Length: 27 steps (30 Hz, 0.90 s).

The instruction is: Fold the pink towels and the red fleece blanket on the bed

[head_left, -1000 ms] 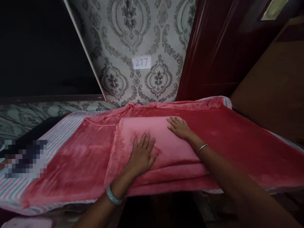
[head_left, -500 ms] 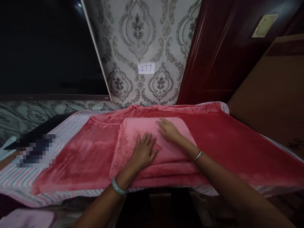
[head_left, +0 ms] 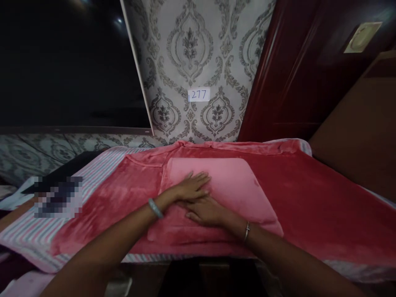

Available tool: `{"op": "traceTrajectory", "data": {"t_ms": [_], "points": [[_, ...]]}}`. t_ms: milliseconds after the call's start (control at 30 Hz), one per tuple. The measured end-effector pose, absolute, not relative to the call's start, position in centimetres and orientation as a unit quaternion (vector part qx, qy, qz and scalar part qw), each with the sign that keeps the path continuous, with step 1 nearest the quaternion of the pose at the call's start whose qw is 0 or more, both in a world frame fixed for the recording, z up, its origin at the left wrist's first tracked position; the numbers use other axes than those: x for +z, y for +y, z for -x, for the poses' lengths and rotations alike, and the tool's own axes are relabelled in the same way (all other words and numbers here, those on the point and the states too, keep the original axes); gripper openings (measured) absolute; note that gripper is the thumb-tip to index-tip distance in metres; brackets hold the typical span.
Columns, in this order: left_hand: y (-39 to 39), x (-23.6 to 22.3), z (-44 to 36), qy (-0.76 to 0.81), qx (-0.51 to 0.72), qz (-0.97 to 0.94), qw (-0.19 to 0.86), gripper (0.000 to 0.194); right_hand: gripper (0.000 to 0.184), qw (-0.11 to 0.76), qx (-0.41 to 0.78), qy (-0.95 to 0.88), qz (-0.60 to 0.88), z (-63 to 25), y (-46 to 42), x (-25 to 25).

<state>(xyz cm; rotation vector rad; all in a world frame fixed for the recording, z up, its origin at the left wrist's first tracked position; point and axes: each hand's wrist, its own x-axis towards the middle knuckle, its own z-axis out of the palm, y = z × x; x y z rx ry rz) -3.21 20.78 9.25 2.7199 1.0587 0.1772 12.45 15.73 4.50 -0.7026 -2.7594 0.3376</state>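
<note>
A folded pink plush cloth [head_left: 229, 185] lies on a larger red plush blanket [head_left: 309, 198] spread over a striped sheet [head_left: 95, 169]. My left hand [head_left: 192, 186] rests flat on the folded cloth's left part, fingers stretched out to the right, a pale green bangle on the wrist. Just below it, my right hand [head_left: 206, 211] lies flat on the cloth's near left part, fingers pointing left, with a thin metal bracelet on the wrist. The two hands touch or nearly touch. Neither holds anything.
Patterned grey wallpaper [head_left: 192, 62] with a small "277" label [head_left: 199, 94] stands behind. A dark red door [head_left: 293, 74] rises at the right, a brown panel [head_left: 361, 136] beside it. A dark window fills the upper left. A blurred patch [head_left: 57, 196] lies on the sheet's left.
My right hand swept from the cloth's far right part across to its near left. My left hand turned so its fingers point right. The view shifted slightly.
</note>
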Motion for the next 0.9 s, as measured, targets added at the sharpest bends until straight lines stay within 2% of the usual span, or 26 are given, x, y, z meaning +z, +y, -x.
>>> {"op": "traceTrajectory", "data": {"t_ms": [167,533,700,800,900], "points": [[26.9,7.9,4.9,0.457,0.035,-0.886,0.064,0.063,0.058,0.111,0.111,-0.964,0.213,-12.6,15.9,5.5],[31.4,8.5,9.2,0.598,0.027,-0.795,0.093,0.066,0.058,0.089,0.112,-0.964,0.224,-12.7,16.1,5.5],[30.0,10.1,9.4,0.607,0.044,-0.792,0.047,0.064,0.057,0.098,0.123,-0.960,0.231,-12.7,16.0,5.5],[26.9,11.1,9.3,0.574,0.069,-0.816,0.021,0.062,0.056,0.108,0.120,-0.959,0.232,-12.7,16.0,5.5],[22.5,10.3,9.2,0.512,0.085,-0.855,0.007,0.063,0.056,0.127,0.113,-0.959,0.226,-12.6,16.0,5.4]]}}
